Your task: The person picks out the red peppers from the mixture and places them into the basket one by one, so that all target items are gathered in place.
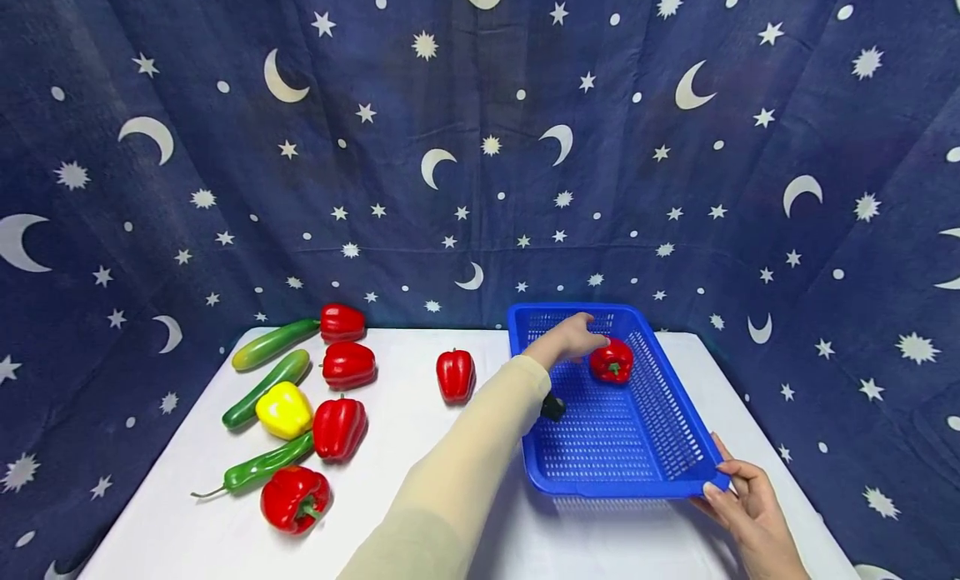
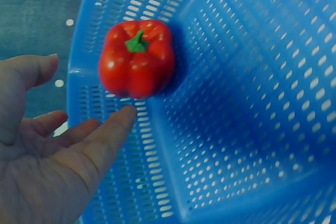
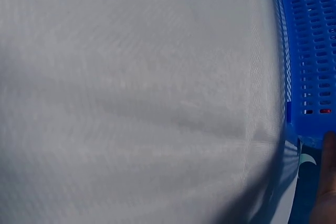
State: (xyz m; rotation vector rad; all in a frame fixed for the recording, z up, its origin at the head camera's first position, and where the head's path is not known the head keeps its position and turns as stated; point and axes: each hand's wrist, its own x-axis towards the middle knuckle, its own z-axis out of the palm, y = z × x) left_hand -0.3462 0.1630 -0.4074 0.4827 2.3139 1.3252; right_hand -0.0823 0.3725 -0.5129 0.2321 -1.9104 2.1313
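My left hand [image 1: 573, 340] reaches over the far part of a blue plastic basket [image 1: 626, 488]. A red bell pepper [image 1: 611, 362] with a green stem lies in the basket's far right area. In the left wrist view the fingers are spread, with one fingertip [image 2: 127, 113] just beside the bell pepper [image 2: 137, 59] and nothing gripped. My right hand [image 1: 753, 517] grips the basket's near right corner, thumb on the rim. A dark, shiny item [image 1: 553, 407] lies in the basket, partly hidden by my left sleeve.
On the white table [image 1: 405, 447], a red bell pepper [image 1: 455, 376] stands left of the basket. Farther left lie several more red peppers [image 1: 340, 428], a yellow bell pepper [image 1: 284, 410], a long green pepper [image 1: 266, 465] and two cucumbers [image 1: 273, 345]. A starry blue cloth [image 1: 480, 188] hangs behind.
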